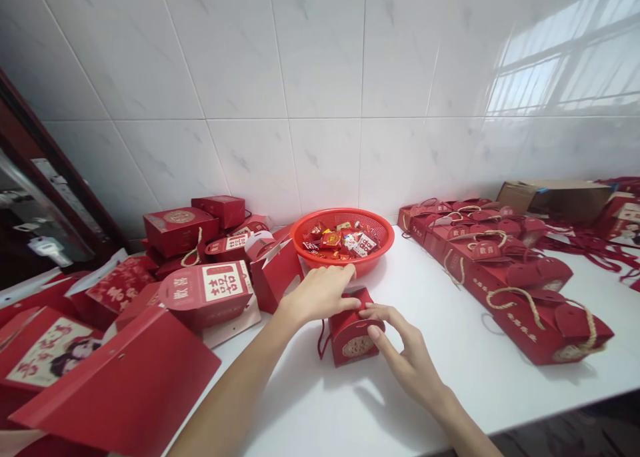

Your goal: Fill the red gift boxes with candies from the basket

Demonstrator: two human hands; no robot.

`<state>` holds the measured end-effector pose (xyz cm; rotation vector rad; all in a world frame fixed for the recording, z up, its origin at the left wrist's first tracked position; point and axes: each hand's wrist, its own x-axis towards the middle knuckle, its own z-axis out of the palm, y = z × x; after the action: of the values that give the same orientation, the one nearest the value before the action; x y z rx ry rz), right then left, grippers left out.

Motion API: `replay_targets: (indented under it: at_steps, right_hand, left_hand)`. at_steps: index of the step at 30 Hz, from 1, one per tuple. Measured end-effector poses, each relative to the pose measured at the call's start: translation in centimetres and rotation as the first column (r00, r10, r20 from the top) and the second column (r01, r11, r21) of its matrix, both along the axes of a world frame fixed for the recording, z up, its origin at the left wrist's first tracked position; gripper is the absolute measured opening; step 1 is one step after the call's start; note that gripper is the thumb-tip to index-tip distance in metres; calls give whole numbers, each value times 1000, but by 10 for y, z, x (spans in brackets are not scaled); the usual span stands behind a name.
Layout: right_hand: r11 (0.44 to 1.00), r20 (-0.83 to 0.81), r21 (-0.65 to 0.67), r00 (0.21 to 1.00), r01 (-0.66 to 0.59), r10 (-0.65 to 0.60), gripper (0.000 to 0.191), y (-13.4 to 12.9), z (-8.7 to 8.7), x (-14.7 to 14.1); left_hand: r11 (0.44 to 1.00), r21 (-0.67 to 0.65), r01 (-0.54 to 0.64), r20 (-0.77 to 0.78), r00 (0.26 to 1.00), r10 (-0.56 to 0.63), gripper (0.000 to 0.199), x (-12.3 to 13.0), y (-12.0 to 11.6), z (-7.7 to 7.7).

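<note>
Red basket: in the head view, the red basket (pixel 374 262) is the landmark; it stands on the white table (pixel 300 410) near the tiled wall (pixel 325 164), holding wrapped sweets (pixel 331 240), presumably placed there to keep them within easy reach.
Small red box: the small red box (pixel 356 348) sits just in front of the basket, upright on the table, its top flaps not fully closed; a dark red cord (pixel 323 346) loops off its left side.
Left hand: the left hand (pixel 318 294) arches over the box's far left part, just in front of the basket; thumb at the top, fingers half curled. Whether they pinch anything cannot be told; the pose probably steadies the box.
Right hand: the right hand (pixel 407 342) is to the front right of the basket, the near flap lightly pinched between thumb and fingers, likely to control its edge.
Heaped boxes: left of the basket, red boxes (pixel 200 304) lie jumbled at mixed angles, apparently stacked loosely for want of room.
Rowed boxes: right of the basket, closed boxes with rope handles (pixel 530 304) stand side by side, presumably lined up to save space.
</note>
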<state>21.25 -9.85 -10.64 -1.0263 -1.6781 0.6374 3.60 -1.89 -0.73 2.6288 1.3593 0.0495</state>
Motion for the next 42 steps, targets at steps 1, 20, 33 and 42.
replay_targets:
  at_steps: [1,20,33,42]
  right_hand:
    - [1000,-3,0,1000,8,-8,23,1,1,0]
    - [984,59,-52,984,172,-169,30,17,-1,5]
    - [902,15,-432,1000,-8,17,57,35,3,44]
    - [915,-191,-402,981,-44,-37,47,40,21,62]
  left_hand:
    - [1000,2,-5,-12,1000,5,29,2,0,0]
    - [969,-231,88,96,993,-68,50,-9,8,-2]
    - [974,-187,127,221,972,-84,37,2,15,-17]
    - [976,-213,-49,98,993,72,53,2,7,-16]
